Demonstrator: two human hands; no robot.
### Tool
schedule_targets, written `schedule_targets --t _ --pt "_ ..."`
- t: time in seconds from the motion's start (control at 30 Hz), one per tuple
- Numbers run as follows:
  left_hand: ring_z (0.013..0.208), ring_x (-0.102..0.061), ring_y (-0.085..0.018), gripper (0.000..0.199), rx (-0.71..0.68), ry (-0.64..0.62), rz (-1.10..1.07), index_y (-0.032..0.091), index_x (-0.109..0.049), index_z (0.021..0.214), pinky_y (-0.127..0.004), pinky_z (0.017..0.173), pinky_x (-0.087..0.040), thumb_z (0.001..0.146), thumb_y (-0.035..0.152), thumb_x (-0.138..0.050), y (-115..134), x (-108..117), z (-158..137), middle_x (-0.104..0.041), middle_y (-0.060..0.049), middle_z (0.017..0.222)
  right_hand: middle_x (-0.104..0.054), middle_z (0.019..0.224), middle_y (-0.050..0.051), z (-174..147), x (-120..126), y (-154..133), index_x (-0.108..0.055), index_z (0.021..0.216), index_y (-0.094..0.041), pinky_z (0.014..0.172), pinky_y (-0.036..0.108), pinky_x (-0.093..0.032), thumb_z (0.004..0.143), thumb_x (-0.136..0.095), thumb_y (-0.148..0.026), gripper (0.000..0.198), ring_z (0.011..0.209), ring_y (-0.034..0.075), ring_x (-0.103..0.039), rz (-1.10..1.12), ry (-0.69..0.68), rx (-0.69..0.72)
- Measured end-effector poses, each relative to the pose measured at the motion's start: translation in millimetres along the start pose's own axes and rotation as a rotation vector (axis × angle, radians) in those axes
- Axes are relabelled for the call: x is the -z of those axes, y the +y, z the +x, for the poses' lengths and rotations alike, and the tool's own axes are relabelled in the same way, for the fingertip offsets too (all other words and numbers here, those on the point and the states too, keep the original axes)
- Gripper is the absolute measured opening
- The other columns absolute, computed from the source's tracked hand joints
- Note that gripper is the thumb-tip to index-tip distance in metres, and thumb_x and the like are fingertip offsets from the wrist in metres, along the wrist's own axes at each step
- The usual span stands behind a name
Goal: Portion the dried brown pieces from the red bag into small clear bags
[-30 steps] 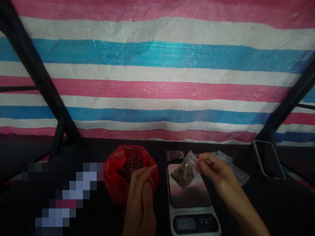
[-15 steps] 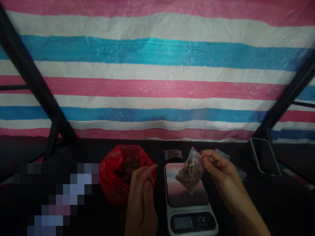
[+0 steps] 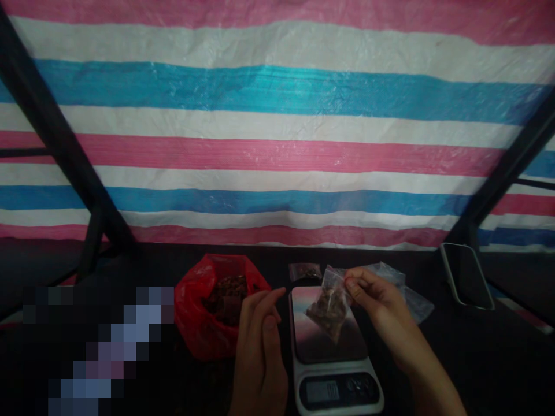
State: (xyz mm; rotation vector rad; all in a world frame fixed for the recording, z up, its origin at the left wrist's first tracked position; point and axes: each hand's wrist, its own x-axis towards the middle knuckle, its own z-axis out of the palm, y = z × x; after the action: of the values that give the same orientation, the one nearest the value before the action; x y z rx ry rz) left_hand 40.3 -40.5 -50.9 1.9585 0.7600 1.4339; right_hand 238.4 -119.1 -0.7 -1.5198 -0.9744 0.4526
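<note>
Between its thumb and fingers my right hand [image 3: 373,297] pinches the top corner of a small clear zip bag [image 3: 330,306]. Brown bits fill the lower part of the bag, which hangs tilted over the steel plate of a kitchen scale [image 3: 303,341]; whether it touches the plate I cannot tell. The digits on the scale's display are too blurred to read. My left hand [image 3: 262,341] is between the red plastic bag [image 3: 195,329] and the scale, its fingers stretched out and holding nothing visible. Small brown pieces [image 3: 234,286] lie inside the open red bag.
Behind the scale lies another small filled zip bag [image 3: 306,271]. Clear flat bags [image 3: 418,303] rest beyond my right hand. A phone [image 3: 467,276] leans at the right near a dark frame bar [image 3: 498,167]. Striped sheeting [image 3: 277,156] hangs at the back.
The zip bag in my right hand has moved slightly left and down. My left hand has shifted a little right, towards the scale.
</note>
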Motion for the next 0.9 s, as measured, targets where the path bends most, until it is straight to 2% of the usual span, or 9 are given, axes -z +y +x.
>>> schedule_targets --t 0.07,0.13,0.2,0.27,0.37,0.5,0.7,0.9 --pt "0.091 -0.062 -0.014 0.033 -0.006 0.001 0.012 0.031 -0.063 0.128 -0.026 0.080 -0.053 0.111 0.025 -0.035 -1.3 1.7 0.4 -0.061 -0.002 0.114 -0.070 0.071 0.003 4.3 -3.0 14.5 -0.069 0.073 -0.024 0.068 0.035 -0.049 0.083 -0.063 -0.048 0.026 0.068 0.022 -0.063 -0.154 0.005 -0.007" --pt "0.091 -0.062 -0.015 0.034 -0.029 0.008 0.028 0.030 -0.063 0.128 -0.026 0.081 -0.053 0.111 0.024 -0.035 -2.5 3.7 0.9 -0.061 -0.002 0.113 -0.074 0.078 0.007 8.5 -3.9 27.7 -0.072 0.073 -0.024 0.080 0.042 -0.051 0.079 -0.064 -0.046 0.024 0.079 0.027 -0.068 -0.229 0.052 0.000" --pt "0.091 -0.061 -0.014 0.034 -0.048 0.021 0.046 0.030 -0.063 0.128 -0.025 0.081 -0.053 0.111 0.023 -0.035 -3.3 5.3 1.5 -0.061 -0.002 0.112 -0.077 0.093 0.011 12.1 -1.3 36.0 -0.076 0.080 -0.024 0.094 0.047 -0.049 0.078 -0.065 -0.048 0.026 0.095 0.032 -0.069 -0.267 0.134 0.020" --pt "0.092 -0.061 -0.014 0.033 -0.055 0.029 0.062 0.031 -0.062 0.129 -0.024 0.083 -0.053 0.111 0.022 -0.035 -3.6 6.4 1.9 -0.061 -0.001 0.113 -0.077 0.105 0.014 14.7 4.1 39.3 -0.077 0.089 -0.023 0.101 0.050 -0.046 0.080 -0.061 -0.053 0.035 0.106 0.034 -0.066 -0.298 0.221 0.037" --pt "0.096 -0.062 -0.013 0.033 -0.070 0.029 0.075 0.031 -0.062 0.128 -0.023 0.086 -0.053 0.111 0.022 -0.035 -4.0 7.7 2.0 -0.061 -0.001 0.114 -0.076 0.107 0.017 16.4 12.5 39.8 -0.075 0.091 -0.021 0.100 0.051 -0.045 0.083 -0.056 -0.057 0.041 0.107 0.036 -0.066 -0.328 0.309 0.047" --pt "0.101 -0.062 -0.013 0.034 -0.104 0.029 0.081 0.031 -0.062 0.128 -0.022 0.087 -0.053 0.111 0.020 -0.035 -6.4 11.3 2.0 -0.061 -0.001 0.115 -0.078 0.103 0.017 15.8 15.8 39.2 -0.075 0.087 -0.022 0.096 0.049 -0.048 0.082 -0.055 -0.055 0.039 0.101 0.035 -0.068 -0.343 0.346 0.056" --pt "0.106 -0.063 -0.015 0.034 -0.132 0.035 0.139 0.031 -0.062 0.128 -0.023 0.083 -0.055 0.110 0.021 -0.035 -10.3 20.5 4.1 -0.062 -0.002 0.118 -0.078 0.092 0.014 15.5 10.9 33.4 -0.075 0.084 -0.022 0.085 0.045 -0.051 0.083 -0.054 -0.053 0.038 0.088 0.032 -0.068 -0.342 0.319 0.054" --pt "0.103 -0.063 -0.015 0.034 -0.130 0.054 0.175 0.030 -0.062 0.129 -0.024 0.089 -0.054 0.110 0.022 -0.036 -10.4 26.3 3.5 -0.062 -0.002 0.118 -0.078 0.092 0.013 18.7 7.3 30.4 -0.077 0.084 -0.021 0.087 0.045 -0.050 0.084 -0.055 -0.056 0.041 0.089 0.032 -0.068 -0.351 0.253 0.046"
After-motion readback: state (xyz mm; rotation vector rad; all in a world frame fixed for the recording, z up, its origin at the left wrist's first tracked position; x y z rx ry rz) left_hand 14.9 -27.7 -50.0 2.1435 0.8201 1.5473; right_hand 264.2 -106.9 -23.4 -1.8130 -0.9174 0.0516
